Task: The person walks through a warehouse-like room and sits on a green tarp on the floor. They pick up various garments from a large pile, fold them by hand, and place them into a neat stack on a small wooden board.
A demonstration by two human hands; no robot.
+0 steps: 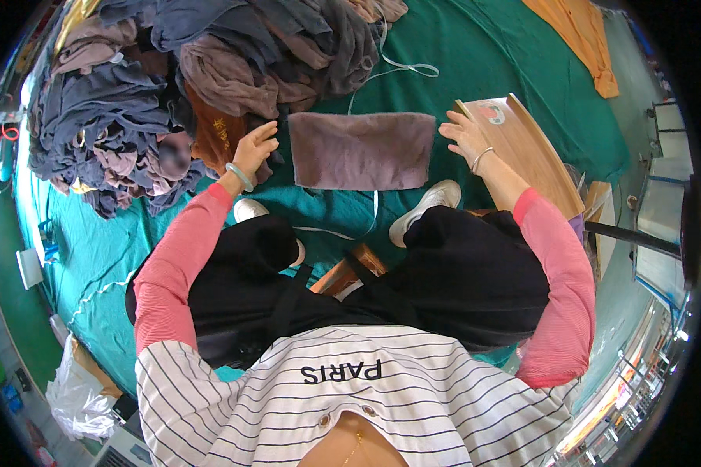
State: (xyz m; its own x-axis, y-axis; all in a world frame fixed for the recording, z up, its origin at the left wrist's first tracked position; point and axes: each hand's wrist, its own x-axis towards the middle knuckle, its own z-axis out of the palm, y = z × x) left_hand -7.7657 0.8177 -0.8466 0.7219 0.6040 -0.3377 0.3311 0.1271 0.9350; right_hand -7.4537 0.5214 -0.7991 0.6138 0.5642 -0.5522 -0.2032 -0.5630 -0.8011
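Note:
A folded grey-brown towel [362, 152] lies flat on the green cloth [473, 52] in front of me, over a thin white ribbon [376, 210]. Just left of the towel is my left hand [257, 149], fingers apart and holding nothing, near a rust-brown cloth [217, 131] with yellow characters. My right hand [462, 135] is a little off the towel's right end, also empty with its fingers spread. It is beside the left edge of a wood-coloured tray [523, 137] and covers part of that edge.
A large heap of blue-grey and brown cloths [117, 111] fills the upper left. An orange cloth [587, 46] lies at the upper right. My white shoes [429, 210] stand below the towel, with a wooden stool [350, 271] between my legs. White plastic bags [79, 391] are at the lower left.

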